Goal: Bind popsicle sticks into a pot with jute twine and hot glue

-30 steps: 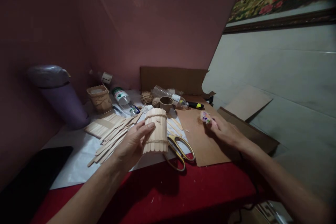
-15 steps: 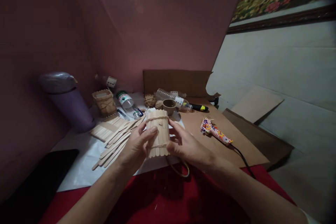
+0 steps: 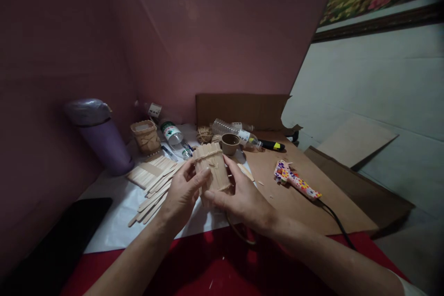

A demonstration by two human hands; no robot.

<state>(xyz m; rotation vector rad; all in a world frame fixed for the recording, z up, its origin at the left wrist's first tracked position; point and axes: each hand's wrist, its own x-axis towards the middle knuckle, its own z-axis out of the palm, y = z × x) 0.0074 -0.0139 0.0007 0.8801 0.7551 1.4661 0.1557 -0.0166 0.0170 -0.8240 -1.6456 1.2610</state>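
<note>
Between both hands is a small holder made of upright popsicle sticks (image 3: 215, 166), with twine running around it near the top and the bottom. My left hand (image 3: 185, 189) grips its left side, thumb across the front. My right hand (image 3: 241, 194) wraps the right side, its thumb pressed over the lower front. The holder is slightly tilted, and its back is hidden. Just left of my left hand, loose popsicle sticks (image 3: 152, 201) lie fanned out beside a banded bundle of sticks (image 3: 147, 173). Right of my right hand rests a flower-patterned hot glue gun (image 3: 294, 179).
At the back are a decorated stick pot (image 3: 145, 136), plastic bottles (image 3: 171, 134) (image 3: 229, 128), a twine ball (image 3: 204, 134), a brown cup (image 3: 230, 142) and a black-yellow utility knife (image 3: 272, 145). A purple tumbler (image 3: 104, 143) stands left. Cardboard (image 3: 312, 215) covers the right side.
The holder has tilted in my hands, and my right thumb has slid left across its lower front. The whole scene has shifted somewhat to the right in view.
</note>
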